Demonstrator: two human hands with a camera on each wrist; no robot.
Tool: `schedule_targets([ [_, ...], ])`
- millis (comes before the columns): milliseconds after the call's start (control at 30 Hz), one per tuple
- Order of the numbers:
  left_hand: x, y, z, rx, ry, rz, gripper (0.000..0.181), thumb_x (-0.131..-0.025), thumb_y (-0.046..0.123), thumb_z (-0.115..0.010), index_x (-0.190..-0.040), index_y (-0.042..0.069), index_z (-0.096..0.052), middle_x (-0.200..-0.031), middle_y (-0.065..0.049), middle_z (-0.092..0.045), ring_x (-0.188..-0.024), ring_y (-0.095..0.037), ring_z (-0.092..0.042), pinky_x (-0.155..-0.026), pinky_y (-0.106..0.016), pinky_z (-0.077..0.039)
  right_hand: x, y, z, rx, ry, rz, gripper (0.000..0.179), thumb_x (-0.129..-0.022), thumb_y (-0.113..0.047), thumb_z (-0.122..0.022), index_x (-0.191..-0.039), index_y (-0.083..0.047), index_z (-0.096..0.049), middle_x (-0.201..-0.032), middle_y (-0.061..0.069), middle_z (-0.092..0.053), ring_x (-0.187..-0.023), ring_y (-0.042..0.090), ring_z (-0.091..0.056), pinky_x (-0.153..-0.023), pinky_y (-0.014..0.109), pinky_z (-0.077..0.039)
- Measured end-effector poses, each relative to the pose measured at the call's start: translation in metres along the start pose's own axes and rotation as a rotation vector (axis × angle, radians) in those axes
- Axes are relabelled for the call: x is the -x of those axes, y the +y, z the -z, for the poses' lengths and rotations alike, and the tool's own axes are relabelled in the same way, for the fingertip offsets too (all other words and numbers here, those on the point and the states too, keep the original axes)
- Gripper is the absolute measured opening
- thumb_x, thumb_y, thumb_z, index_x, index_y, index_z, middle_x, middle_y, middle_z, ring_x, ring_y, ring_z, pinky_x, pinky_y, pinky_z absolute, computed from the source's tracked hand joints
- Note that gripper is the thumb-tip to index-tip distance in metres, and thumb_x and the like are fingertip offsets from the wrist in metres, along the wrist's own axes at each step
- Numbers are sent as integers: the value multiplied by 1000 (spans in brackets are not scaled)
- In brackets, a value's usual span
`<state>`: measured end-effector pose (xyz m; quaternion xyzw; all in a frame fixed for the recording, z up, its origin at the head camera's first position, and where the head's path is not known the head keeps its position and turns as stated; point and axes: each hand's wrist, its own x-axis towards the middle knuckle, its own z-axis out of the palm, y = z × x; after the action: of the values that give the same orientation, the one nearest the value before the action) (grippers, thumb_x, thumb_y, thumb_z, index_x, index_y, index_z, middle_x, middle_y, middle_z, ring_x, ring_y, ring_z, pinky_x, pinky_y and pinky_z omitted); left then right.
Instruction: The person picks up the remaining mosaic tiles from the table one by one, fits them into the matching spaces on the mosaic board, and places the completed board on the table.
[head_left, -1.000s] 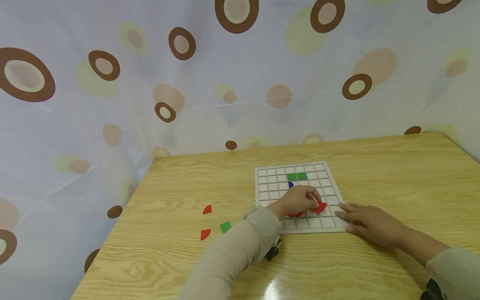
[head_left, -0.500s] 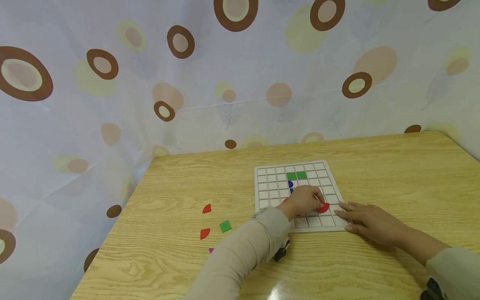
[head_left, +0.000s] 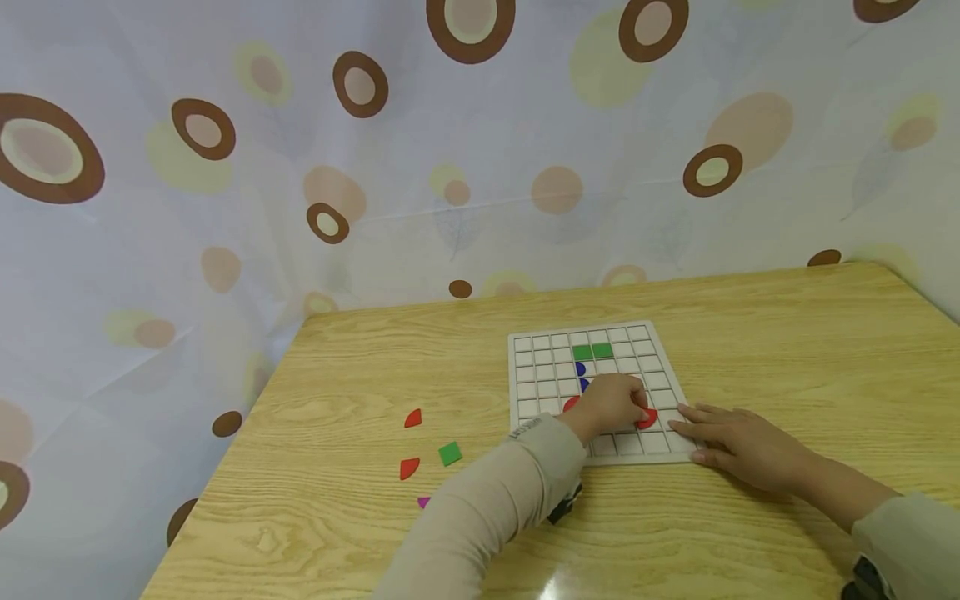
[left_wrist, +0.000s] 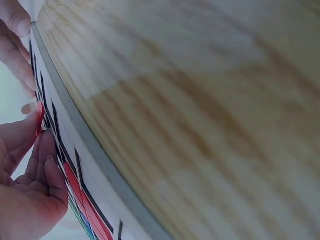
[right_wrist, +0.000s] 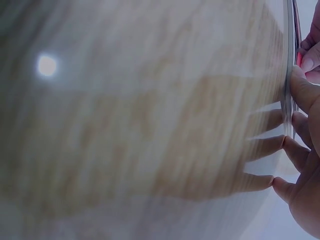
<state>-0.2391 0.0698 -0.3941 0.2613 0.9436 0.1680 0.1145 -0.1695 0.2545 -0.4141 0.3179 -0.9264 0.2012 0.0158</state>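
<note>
A white gridded board (head_left: 513, 375) lies on the wooden table. My left hand (head_left: 611, 404) is over its lower right part, pinching a red quarter-circle tile (head_left: 648, 418) between thumb and fingers. In the left wrist view that red tile (left_wrist: 39, 117) is tilted at the board's surface. Two green square tiles (head_left: 592, 352) sit in cells near the top, with blue pieces (head_left: 581, 368) below them. Another red tile (head_left: 572, 403) is partly hidden by my left hand. My right hand (head_left: 750, 450) rests with extended fingers at the board's right edge.
Left of the board lie two loose red quarter-circle tiles (head_left: 413, 417), a green square tile (head_left: 450, 453) and a purple piece (head_left: 423, 502), partly covered by the left sleeve. A patterned curtain (head_left: 495, 167) hangs behind the table (head_left: 337, 367).
My left hand has shifted a little to the right across the board with the red tile. More blue pieces and the purple piece have come into sight. The right hand stays put.
</note>
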Motion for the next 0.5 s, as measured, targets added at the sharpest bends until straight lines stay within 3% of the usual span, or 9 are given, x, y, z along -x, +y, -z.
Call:
schedule_targets([
  [500, 2, -1, 1, 17, -20, 1, 9, -78, 25, -64, -80, 17, -63, -70, 12, -55, -68, -1, -48, -61, -11, -34, 1, 0, 1, -10, -16, -19, 43, -83, -31, -55, -120, -8, -52, -127, 15, -42, -113, 39, -36, -84, 53, -28],
])
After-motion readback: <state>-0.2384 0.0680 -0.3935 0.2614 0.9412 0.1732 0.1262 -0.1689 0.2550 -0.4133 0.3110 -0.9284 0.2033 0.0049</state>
